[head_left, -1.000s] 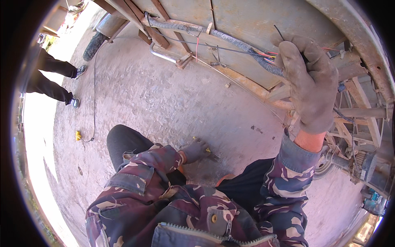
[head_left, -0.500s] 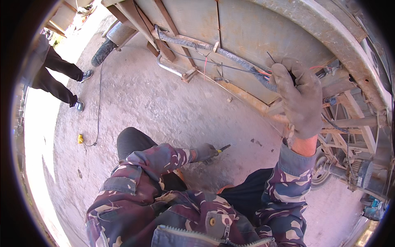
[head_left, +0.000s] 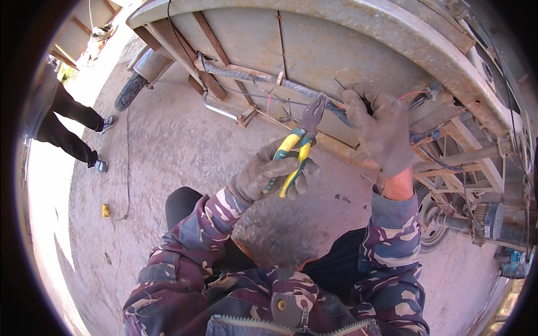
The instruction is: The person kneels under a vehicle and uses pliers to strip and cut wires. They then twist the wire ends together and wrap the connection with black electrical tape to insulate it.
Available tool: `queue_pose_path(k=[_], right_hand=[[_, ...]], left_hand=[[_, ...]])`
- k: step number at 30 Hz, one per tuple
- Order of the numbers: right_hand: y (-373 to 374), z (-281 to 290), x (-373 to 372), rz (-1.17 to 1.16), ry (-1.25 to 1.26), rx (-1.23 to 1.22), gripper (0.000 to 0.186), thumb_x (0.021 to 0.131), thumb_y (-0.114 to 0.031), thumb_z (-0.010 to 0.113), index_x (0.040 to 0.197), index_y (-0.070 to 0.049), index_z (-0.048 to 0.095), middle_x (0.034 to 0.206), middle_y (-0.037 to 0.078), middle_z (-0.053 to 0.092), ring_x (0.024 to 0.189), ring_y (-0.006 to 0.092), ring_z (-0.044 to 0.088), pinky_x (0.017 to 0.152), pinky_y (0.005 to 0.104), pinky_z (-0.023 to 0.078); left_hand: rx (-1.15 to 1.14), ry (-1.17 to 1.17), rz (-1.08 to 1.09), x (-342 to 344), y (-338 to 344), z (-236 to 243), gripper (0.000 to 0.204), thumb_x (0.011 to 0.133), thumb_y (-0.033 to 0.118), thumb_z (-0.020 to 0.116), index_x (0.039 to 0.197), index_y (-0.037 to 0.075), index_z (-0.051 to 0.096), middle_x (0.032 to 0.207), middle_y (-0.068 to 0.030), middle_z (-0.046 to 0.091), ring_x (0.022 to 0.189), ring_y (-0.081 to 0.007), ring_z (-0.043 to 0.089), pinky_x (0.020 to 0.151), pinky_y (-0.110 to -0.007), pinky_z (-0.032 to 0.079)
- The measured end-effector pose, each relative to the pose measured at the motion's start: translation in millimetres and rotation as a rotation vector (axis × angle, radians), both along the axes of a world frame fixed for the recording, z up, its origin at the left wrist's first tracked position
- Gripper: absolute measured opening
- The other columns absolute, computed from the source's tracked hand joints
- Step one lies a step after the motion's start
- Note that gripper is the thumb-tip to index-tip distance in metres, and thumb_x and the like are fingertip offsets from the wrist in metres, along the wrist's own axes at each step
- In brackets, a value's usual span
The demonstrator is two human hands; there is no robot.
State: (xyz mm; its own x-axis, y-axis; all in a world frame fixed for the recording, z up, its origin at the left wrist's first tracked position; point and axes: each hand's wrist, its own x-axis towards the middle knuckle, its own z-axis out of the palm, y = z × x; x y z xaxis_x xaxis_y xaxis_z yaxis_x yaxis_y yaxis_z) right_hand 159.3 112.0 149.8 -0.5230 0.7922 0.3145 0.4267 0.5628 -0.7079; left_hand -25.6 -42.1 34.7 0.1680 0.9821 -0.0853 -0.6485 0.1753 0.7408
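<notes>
My left hand (head_left: 259,172), in a grey work glove, grips combination pliers (head_left: 305,131) with yellow and green handles. Their jaws point up toward the wiring, and overlap it in view. My gloved right hand (head_left: 384,131) is closed at the end of a grey wrapped cable harness (head_left: 252,77) that runs along the metal frame. A thin black strip or wire end (head_left: 339,83) sticks out past its fingertips; the glove hides the exact grip. A red wire (head_left: 413,93) shows beyond that hand.
The rusty metal body panel (head_left: 353,53) curves across the top. Frame bars (head_left: 485,168), a wheel (head_left: 430,221) and a motor-like cylinder (head_left: 490,218) stand at right. On the concrete floor lies a cord with a yellow plug (head_left: 105,210). Another person's legs (head_left: 73,126) are at left.
My left hand has risen from low over the floor to the harness, bringing the pliers up beside my right hand. The right hand keeps its hold, shifting slightly left in view.
</notes>
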Motion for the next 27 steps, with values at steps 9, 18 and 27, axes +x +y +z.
queue_pose_path(k=[9, 18, 27], right_hand=[[-2.9, 0.6, -2.3, 0.051, 0.070, 0.094, 0.029, 0.103, -0.024, 0.067, 0.109, 0.003, 0.077, 0.069, 0.000, 0.054, 0.066, 0.0083, 0.048, 0.060, 0.0305, 0.041], [-3.4, 4.7, -4.4, 0.042, -0.001, 0.124, 0.030, 0.102, -0.025, 0.066, 0.109, 0.002, 0.078, 0.070, 0.009, 0.061, 0.065, 0.0110, 0.054, 0.062, 0.0325, 0.046], [-8.4, 10.6, -2.6, 0.072, 0.003, 0.116, 0.027, 0.100, -0.022, 0.068, 0.103, 0.003, 0.076, 0.067, 0.009, 0.060, 0.060, 0.0124, 0.053, 0.058, 0.0344, 0.045]], left_hand=[[0.152, 0.737, 0.544, 13.6, 19.1, 16.5, 0.048, 0.100, 0.015, 0.076, 0.138, -0.001, 0.052, 0.116, -0.0118, 0.073, 0.092, -0.0145, 0.071, 0.077, -0.029, 0.059], [0.085, 0.488, 0.352, 12.1, 24.7, 29.9, 0.033, 0.102, 0.019, 0.074, 0.127, -0.002, 0.069, 0.119, -0.0125, 0.074, 0.094, -0.0173, 0.073, 0.079, -0.031, 0.060], [0.233, 0.429, 0.328, 21.2, 32.2, 29.0, 0.038, 0.100, 0.008, 0.075, 0.137, 0.000, 0.067, 0.137, -0.0072, 0.066, 0.116, -0.0132, 0.061, 0.099, -0.030, 0.052]])
